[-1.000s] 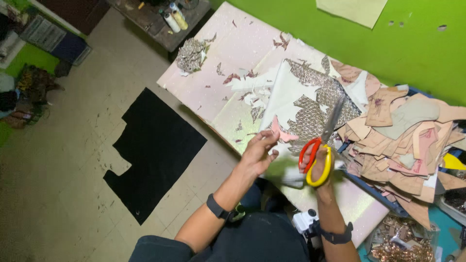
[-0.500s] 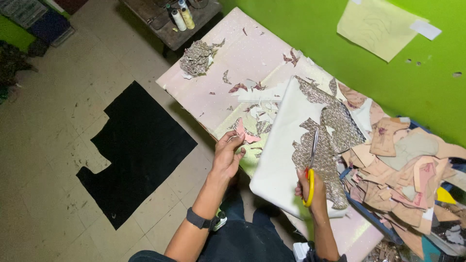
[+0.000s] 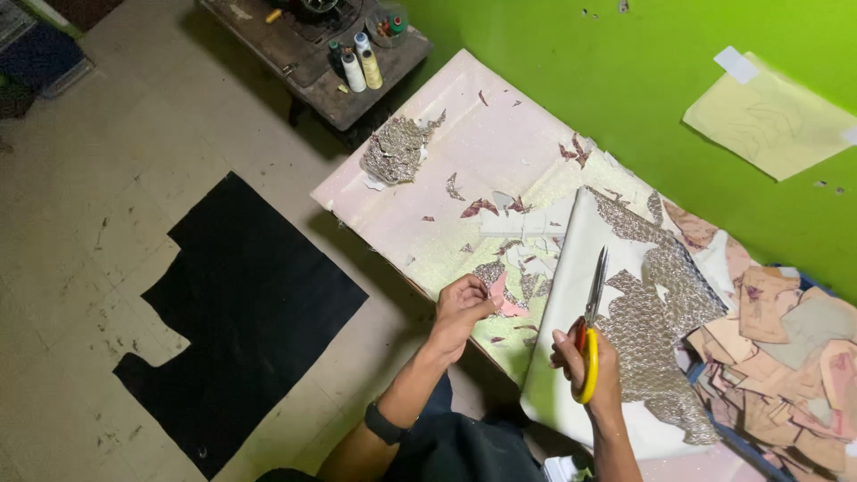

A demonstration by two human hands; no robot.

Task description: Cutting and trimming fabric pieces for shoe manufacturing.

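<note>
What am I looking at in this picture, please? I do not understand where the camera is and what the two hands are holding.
There is no machine here. A person wears a camera on the head, and it looks down at that person's own two bare hands over a worktable.

The left hand pinches a small pink cut piece between its fingertips. The right hand has its grip closed on scissors with red and yellow handles, blades pointing away from the person.

Under the scissors lies a white sheet with a silvery textured material on it. Small offcuts are scattered across the table, and a stack of tan and pink cut pieces sits at the right. Thread spools stand on a dark table further away, and black fabric lies on the floor.
</note>
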